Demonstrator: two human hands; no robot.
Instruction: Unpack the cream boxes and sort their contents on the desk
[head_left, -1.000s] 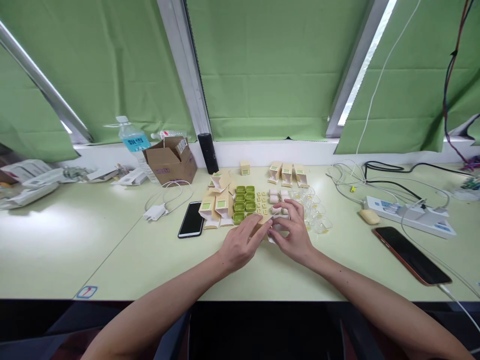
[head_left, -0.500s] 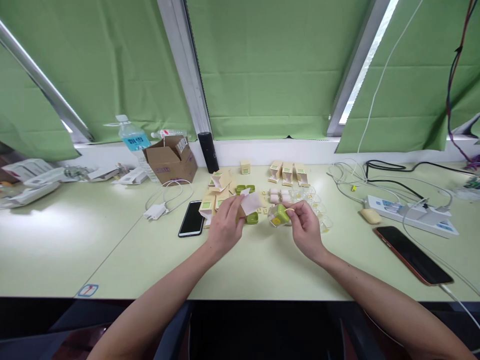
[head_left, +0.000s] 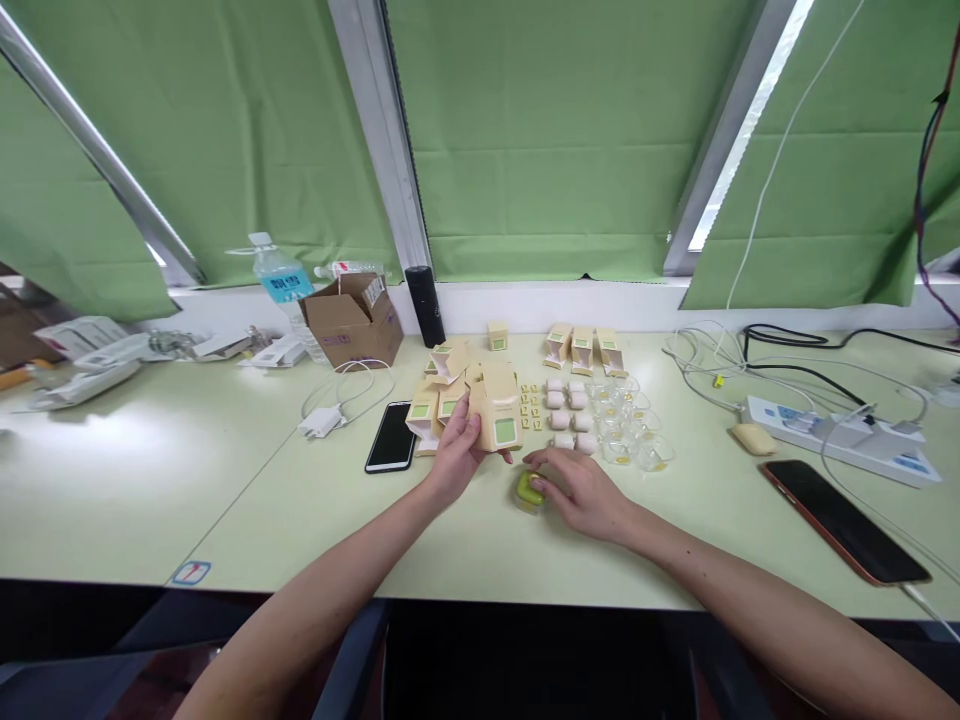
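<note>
My left hand (head_left: 453, 462) is closed around a small cream cardboard box (head_left: 498, 405), whose front with a green square faces me. To its right, my right hand (head_left: 589, 495) grips the green lid of a small clear jar (head_left: 528, 492) low over the table; whether the jar rests on it I cannot tell. Several similar open boxes (head_left: 424, 412) lie left of the held box. Right of it are small yellow pieces (head_left: 530, 392), rows of pale pink cylinders (head_left: 559, 420) and clear cups (head_left: 617, 452). The held box hides what is behind it.
Three open boxes (head_left: 583, 352) and a closed one (head_left: 497, 336) stand farther back. A phone (head_left: 390, 437) lies at the left, another phone (head_left: 844, 520) at the right beside a power strip (head_left: 847, 440) with cables. A brown carton (head_left: 352, 325) and a black cylinder (head_left: 425, 307) stand behind.
My right hand has brought the jar down and to the left, turning it from tilted to more upright. In my left hand the box has turned so its green-square front shows.
</note>
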